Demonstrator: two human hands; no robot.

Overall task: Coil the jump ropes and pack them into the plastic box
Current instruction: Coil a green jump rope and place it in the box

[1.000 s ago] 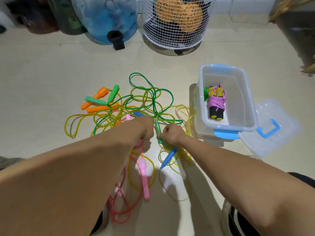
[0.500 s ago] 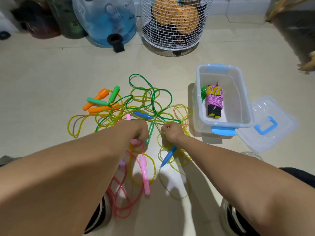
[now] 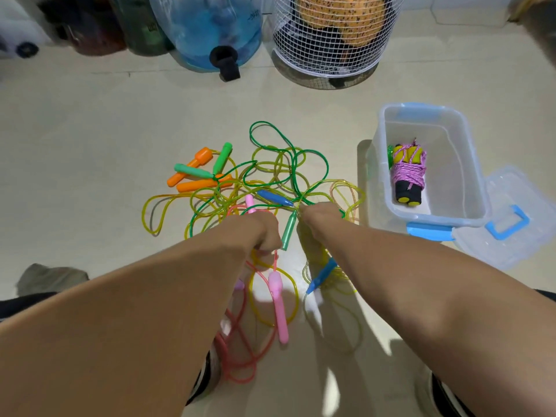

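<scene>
Several tangled jump ropes [image 3: 270, 182] between hands and plastic box [image 3: 469, 188].

Pale floor [image 3: 90, 139] carries a tangle of jump ropes [image 3: 270, 182] beyond both sets of fingers. Clear plastic box [image 3: 469, 176] stands right of the right fingers, its lid [image 3: 517, 236] flat beside it. Wire basket [image 3: 331, 40] and water jug [image 3: 207, 31] stand farther off.

Both forearms [image 3: 135, 320] are bare, no sleeves showing, with dark clothing [image 3: 18, 305] at the frame's lower edges

Box [image 3: 469, 176] right of ropes [image 3: 270, 176]
</scene>
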